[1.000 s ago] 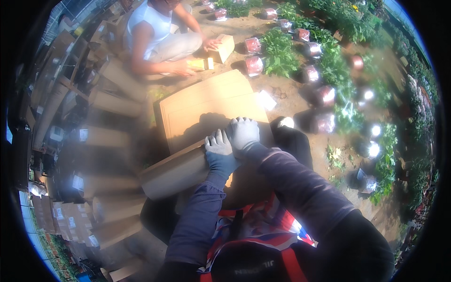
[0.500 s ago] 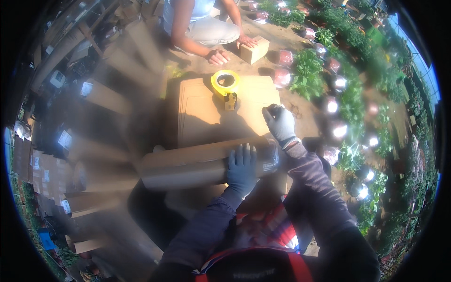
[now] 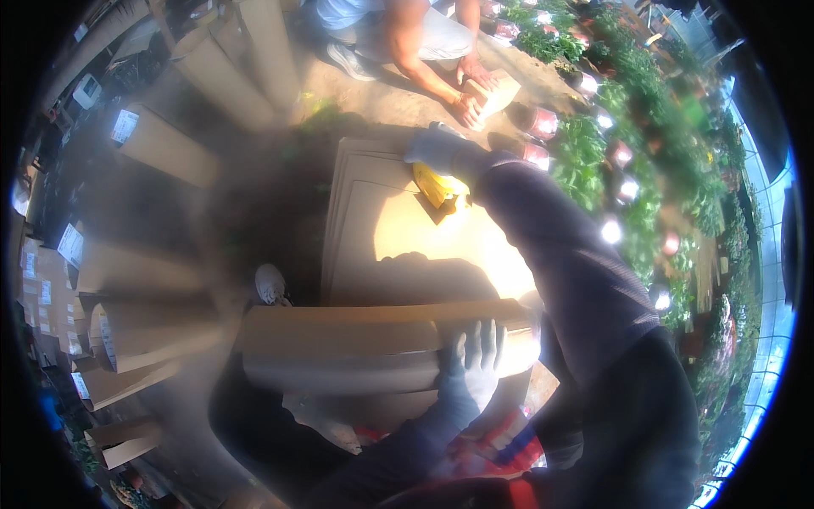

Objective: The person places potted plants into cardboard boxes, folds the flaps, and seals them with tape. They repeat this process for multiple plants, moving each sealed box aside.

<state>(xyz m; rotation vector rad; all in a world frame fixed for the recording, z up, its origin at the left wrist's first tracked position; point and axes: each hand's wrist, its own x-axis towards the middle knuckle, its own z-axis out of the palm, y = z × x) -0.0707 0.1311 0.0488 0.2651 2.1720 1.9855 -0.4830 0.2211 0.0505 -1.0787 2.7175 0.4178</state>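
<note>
While my left hand (image 3: pixel 475 360) grips the long cardboard box (image 3: pixel 373 348), my right hand (image 3: pixel 437 148) clasps the yellow tape roll (image 3: pixel 437 187).

Bright sunlight falls from the right onto a sandy dirt floor (image 3: pixel 373 102), leaving the left side in deep, hazy shade. Long cardboard boxes (image 3: pixel 144 271) with white labels lie fanned out along the left, more standing at the top left. On the right runs a band of green plants (image 3: pixel 593 153) in shiny pots (image 3: pixel 543 123) that glare in the sun. Beyond them, at the far right rim, a pale fence (image 3: pixel 767 339) shows against blue. Another person (image 3: pixel 398 25) crouches at the top by a small box (image 3: pixel 496 89).
</note>
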